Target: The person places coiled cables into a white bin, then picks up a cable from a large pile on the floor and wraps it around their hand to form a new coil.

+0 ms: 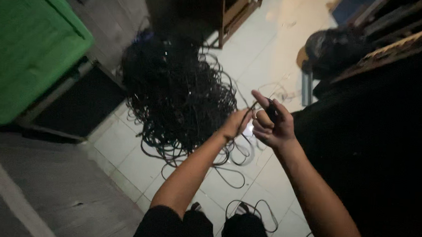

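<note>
Head view, looking down at a pale tiled floor (267,54). A large tangled heap of thin black cables (178,95) lies on the tiles and serves as the landmark. Just right of the heap, both hands are raised close together, almost touching. The right hand (271,122) is closed around a small dark plug-like piece (272,111), forefinger extended; the left hand (237,122) pinches a thin black cable strand (238,156) that trails down in loops to the floor below the heap's right edge. More loose black loops (254,209) lie nearer the person than the heap. Left of the heap stands a green-covered block (27,46); beyond it, a wooden frame (238,11).

Judged step: one strand is being separated from the tangle. Drawing it free appears to call for steady tension and a firm pinch, so neighbouring loops do not tighten.
</note>
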